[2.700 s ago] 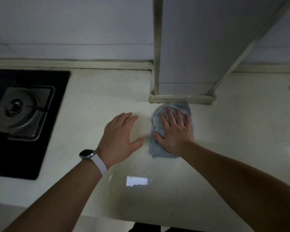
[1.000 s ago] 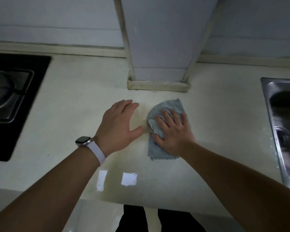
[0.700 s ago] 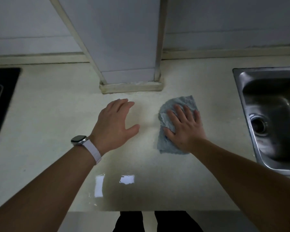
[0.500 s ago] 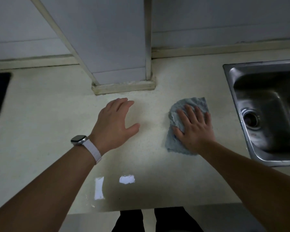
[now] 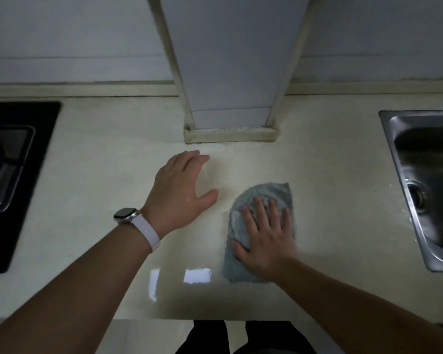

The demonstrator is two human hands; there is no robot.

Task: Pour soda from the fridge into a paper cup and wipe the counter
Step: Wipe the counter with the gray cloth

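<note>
The grey-blue cloth [image 5: 260, 200] lies flat on the pale surface [image 5: 100, 175], between the column base [image 5: 230, 135] and the front edge, well left of the sink [image 5: 425, 187]. The right hand [image 5: 265, 238] presses it with fingers spread, not closed round it; the left hand [image 5: 182, 190] rests open and empty beside it. This looks like the wiping step. Next comes a steady sweep over unwiped areas, keeping the pressure even.

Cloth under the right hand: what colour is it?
Grey-blue, plain; the cloth shows only in the head view.
</note>
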